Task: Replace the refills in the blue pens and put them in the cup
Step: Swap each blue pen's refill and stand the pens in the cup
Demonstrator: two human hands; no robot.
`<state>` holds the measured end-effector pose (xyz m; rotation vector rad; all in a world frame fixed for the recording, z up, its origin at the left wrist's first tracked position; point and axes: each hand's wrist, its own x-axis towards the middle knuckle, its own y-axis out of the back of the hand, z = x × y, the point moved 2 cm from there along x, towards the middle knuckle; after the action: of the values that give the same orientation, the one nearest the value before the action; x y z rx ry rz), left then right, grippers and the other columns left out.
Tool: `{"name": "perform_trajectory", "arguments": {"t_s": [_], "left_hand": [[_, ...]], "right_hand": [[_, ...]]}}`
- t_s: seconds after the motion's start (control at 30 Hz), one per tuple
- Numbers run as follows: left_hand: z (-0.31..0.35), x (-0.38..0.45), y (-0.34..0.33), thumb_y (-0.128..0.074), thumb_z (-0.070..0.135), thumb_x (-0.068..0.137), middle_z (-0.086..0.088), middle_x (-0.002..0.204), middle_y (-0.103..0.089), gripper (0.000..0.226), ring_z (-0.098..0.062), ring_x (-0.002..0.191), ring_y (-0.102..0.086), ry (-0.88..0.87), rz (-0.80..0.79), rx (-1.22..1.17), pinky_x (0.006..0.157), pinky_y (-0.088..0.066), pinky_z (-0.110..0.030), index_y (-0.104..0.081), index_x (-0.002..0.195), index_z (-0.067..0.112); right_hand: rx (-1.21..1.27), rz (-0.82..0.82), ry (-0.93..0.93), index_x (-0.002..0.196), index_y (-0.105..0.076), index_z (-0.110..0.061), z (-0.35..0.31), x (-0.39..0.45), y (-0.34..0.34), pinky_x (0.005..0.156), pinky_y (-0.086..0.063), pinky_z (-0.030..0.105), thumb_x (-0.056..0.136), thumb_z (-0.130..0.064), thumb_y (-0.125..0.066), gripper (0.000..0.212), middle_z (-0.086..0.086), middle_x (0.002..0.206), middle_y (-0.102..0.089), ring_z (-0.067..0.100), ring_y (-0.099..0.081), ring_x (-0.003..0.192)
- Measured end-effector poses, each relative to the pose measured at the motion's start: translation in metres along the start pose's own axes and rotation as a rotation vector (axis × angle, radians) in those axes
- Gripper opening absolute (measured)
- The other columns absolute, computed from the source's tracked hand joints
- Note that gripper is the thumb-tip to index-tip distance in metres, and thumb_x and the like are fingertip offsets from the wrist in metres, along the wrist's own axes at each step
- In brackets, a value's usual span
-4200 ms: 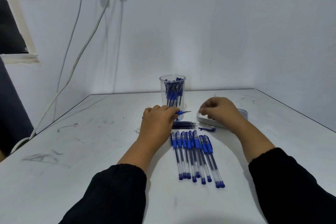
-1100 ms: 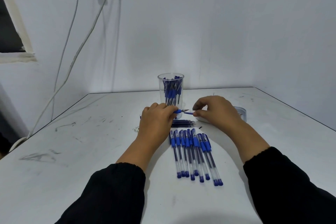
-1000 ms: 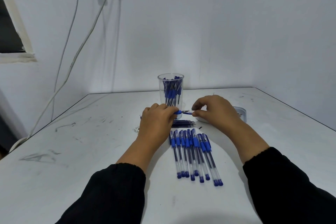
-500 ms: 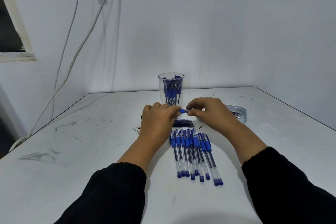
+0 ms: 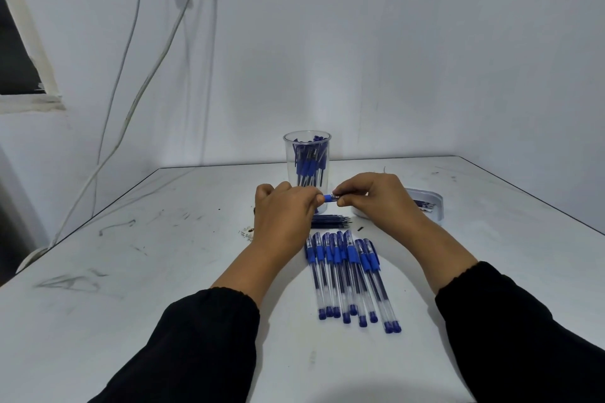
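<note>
A blue pen is held just above the table, in front of the clear cup, and is gripped at both ends: the fingers of the left hand are closed around its left part, and the fingers of the right hand are pinched on its right end, so that only a short blue section and a pale band are seen between them. The cup is stood upright just behind the hands and is partly filled with blue pens. A small bundle of dark refills is laid flat under the hands, and a row of capped pens is spread side by side nearer the person, tips pointing back toward the body. A shallow clear tray is placed to the right, partly hidden by the right hand, with thin dark items inside. Small debris is scattered left of the left hand. Wide bare surface is left on both sides of the table, out to its left and right edges, and the far edge is met by the white wall. Black sleeves are seen at the bottom.
</note>
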<state>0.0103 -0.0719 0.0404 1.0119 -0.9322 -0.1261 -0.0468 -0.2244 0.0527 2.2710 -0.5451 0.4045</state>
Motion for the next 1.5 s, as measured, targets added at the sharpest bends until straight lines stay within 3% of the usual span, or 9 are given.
{"name": "perform_trajectory", "arguments": {"t_s": [0.3, 0.53, 0.73, 0.9, 1.03, 1.13, 1.33, 1.4, 1.5], "left_hand": [[-0.005, 0.001, -0.001, -0.029, 0.035, 0.103, 0.01, 0.073, -0.054, 0.033, -0.013, 0.079, -0.048, 0.008, 0.015, -0.001, 0.076, -0.012, -0.028, -0.06, 0.095, 0.031], [-0.006, 0.004, -0.001, -0.045, 0.036, 0.097, 0.006, 0.098, -0.068, 0.026, -0.017, 0.094, -0.054, -0.037, 0.156, -0.076, 0.088, -0.022, -0.033, -0.062, 0.116, 0.029], [-0.026, 0.008, -0.003, -0.051, 0.029, 0.096, 0.006, 0.09, -0.068, 0.022, -0.019, 0.091, -0.055, 0.06, 0.193, -0.075, 0.083, -0.019, -0.029, -0.065, 0.112, 0.025], [-0.05, 0.023, -0.005, -0.052, 0.036, 0.094, 0.005, 0.097, -0.069, 0.025, -0.021, 0.105, -0.051, 0.265, 0.201, -0.145, 0.087, -0.025, -0.033, -0.067, 0.11, 0.023], [-0.049, 0.041, -0.017, -0.056, 0.058, 0.085, -0.003, 0.126, -0.056, 0.064, -0.023, 0.125, -0.037, 0.372, 0.039, -0.236, 0.1, -0.025, -0.038, -0.046, 0.135, 0.02], [-0.042, 0.045, -0.031, -0.057, 0.062, 0.081, -0.008, 0.129, -0.052, 0.075, -0.025, 0.126, -0.036, 0.405, -0.049, -0.24, 0.098, -0.027, -0.038, -0.037, 0.138, 0.018], [-0.045, 0.045, -0.049, -0.056, 0.057, 0.084, -0.008, 0.127, -0.054, 0.07, -0.026, 0.122, -0.041, 0.389, -0.032, -0.199, 0.099, -0.028, -0.038, -0.034, 0.14, 0.021], [-0.048, 0.046, -0.055, -0.056, 0.056, 0.085, -0.006, 0.125, -0.057, 0.067, -0.025, 0.12, -0.044, 0.375, -0.026, -0.199, 0.098, -0.029, -0.038, -0.035, 0.139, 0.023], [-0.05, 0.048, -0.06, -0.055, 0.058, 0.084, -0.005, 0.122, -0.058, 0.065, -0.025, 0.116, -0.047, 0.383, -0.011, -0.192, 0.097, -0.03, -0.037, -0.036, 0.137, 0.025]], "right_hand": [[0.019, 0.016, 0.075, 0.095, -0.077, -0.015, 0.001, 0.0, -0.001, 0.084, -0.048, 0.025, 0.081, -0.008, -0.074, 0.015, -0.002, 0.091, -0.071, 0.012, -0.063, 0.088], [0.885, 0.024, -0.251, 0.103, -0.065, -0.004, 0.005, 0.0, -0.007, 0.073, -0.059, 0.026, 0.085, -0.001, -0.066, 0.018, 0.011, 0.085, -0.073, 0.021, -0.072, 0.079], [1.047, 0.325, -0.21, 0.101, -0.063, -0.009, 0.003, 0.007, 0.003, 0.074, -0.059, 0.026, 0.089, 0.004, -0.061, 0.019, 0.007, 0.082, -0.071, 0.015, -0.072, 0.075], [0.961, 0.69, -0.086, 0.099, -0.061, -0.013, -0.012, 0.026, 0.035, 0.074, -0.056, 0.025, 0.087, 0.001, -0.065, 0.019, 0.01, 0.087, -0.069, 0.016, -0.07, 0.077], [0.738, 0.766, 0.049, 0.09, -0.063, -0.027, -0.04, 0.059, 0.051, 0.078, -0.057, 0.033, 0.083, -0.004, -0.067, 0.024, -0.002, 0.085, -0.068, 0.014, -0.068, 0.08], [0.539, 0.668, 0.097, 0.086, -0.063, -0.032, -0.055, 0.083, 0.043, 0.083, -0.056, 0.04, 0.081, -0.009, -0.066, 0.024, -0.009, 0.082, -0.066, 0.014, -0.066, 0.083], [0.184, 0.358, 0.095, 0.107, -0.068, -0.019, -0.061, 0.105, 0.009, 0.061, -0.045, 0.006, 0.089, -0.01, -0.058, 0.022, 0.0, 0.095, -0.066, 0.01, -0.059, 0.079], [0.067, 0.291, 0.06, 0.11, -0.068, -0.023, -0.061, 0.108, -0.001, 0.074, -0.053, 0.019, 0.09, -0.016, -0.056, 0.024, -0.003, 0.097, -0.067, 0.013, -0.061, 0.081], [-0.132, 0.222, 0.02, 0.109, -0.067, -0.028, -0.06, 0.111, -0.012, 0.095, -0.042, 0.036, 0.09, -0.021, -0.054, 0.024, -0.008, 0.104, -0.069, 0.015, -0.062, 0.097]]}}
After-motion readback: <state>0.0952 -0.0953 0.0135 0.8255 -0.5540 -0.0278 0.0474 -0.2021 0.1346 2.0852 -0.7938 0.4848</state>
